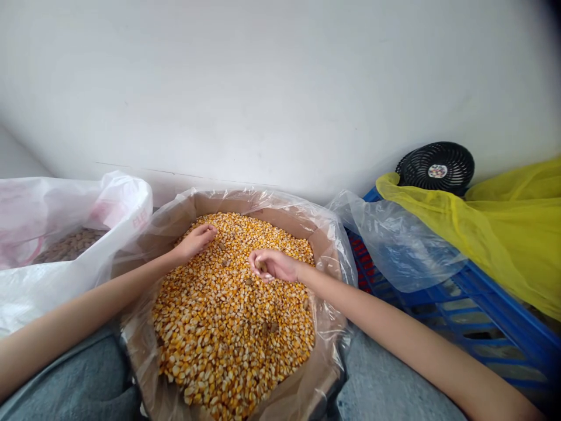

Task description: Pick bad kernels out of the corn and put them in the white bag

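Yellow and whitish corn kernels point(228, 327) fill a cardboard box point(324, 327) lined with a clear plastic bag point(175, 403). Over the far left part of the corn is my left hand point(197, 241), its fingers closed together; whatever they may hold is hidden. My right hand point(276, 265), palm partly turned up, curls its fingers around a small brown lump point(262, 265) above the middle of the corn. More brown lumps lie among the kernels, including a dark clump point(269, 327) toward the lower right.
To the left stands a white plastic sack point(127, 204) with brown pieces point(72, 242) inside. A blue crate point(486, 292) is at the right, draped with yellow mesh point(495, 234). A black fan point(438, 166) sits there by the white wall point(280, 88).
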Demonstrator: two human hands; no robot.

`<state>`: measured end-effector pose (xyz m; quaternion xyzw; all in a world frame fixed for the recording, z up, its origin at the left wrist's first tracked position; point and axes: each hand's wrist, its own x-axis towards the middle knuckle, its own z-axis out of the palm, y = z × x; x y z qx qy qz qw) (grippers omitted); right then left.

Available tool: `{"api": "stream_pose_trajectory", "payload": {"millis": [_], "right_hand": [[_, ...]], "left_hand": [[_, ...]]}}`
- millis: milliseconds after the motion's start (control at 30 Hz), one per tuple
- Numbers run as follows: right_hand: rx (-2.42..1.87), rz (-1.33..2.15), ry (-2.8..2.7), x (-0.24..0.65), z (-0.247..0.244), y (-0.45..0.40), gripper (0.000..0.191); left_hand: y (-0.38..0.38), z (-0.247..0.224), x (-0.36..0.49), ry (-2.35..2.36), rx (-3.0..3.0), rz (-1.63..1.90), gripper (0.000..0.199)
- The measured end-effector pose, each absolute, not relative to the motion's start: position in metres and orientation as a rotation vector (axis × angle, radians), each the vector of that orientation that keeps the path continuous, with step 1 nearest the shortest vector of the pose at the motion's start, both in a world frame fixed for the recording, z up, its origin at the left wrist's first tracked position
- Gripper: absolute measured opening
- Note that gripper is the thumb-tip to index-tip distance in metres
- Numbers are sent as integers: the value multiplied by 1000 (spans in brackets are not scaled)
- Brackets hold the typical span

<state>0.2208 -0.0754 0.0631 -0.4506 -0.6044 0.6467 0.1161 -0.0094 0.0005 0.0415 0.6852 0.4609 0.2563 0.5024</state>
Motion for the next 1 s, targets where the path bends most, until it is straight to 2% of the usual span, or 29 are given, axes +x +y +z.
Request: {"api": "stream_pose_trajectory", "payload": {"millis": [100,200,267,433,567,733,867,1000], "right_hand": [[-1265,1861,-1540,222,58,-71,31],[-1408,1736,-1718,218,51,-72,42],[-1519,1509,-2034,215,47,-74,43],[-1610,698,-2742,208,40,-81,30],[-1630,461,-2879,203,33,-84,29],[-1643,615,-2738,202,31,-84,24],[-1609,1016,-2345,209,31,-76,18],[-1607,1472,-1808,216,31,-66,24]], "left_hand": [[-2,38,-9,1158,2184,439,30],[-5,34,-8,1124,2503,239,33],[-6,32,-8,1107,2600,160,32],[-6,33,-7,1107,2629,103,31],[-7,32,-7,1110,2639,111,32],[-2,29,-8,1076,2469,220,29],[3,29,-7,1123,2241,388,33],[4,30,-4,1164,1907,551,33]]}}
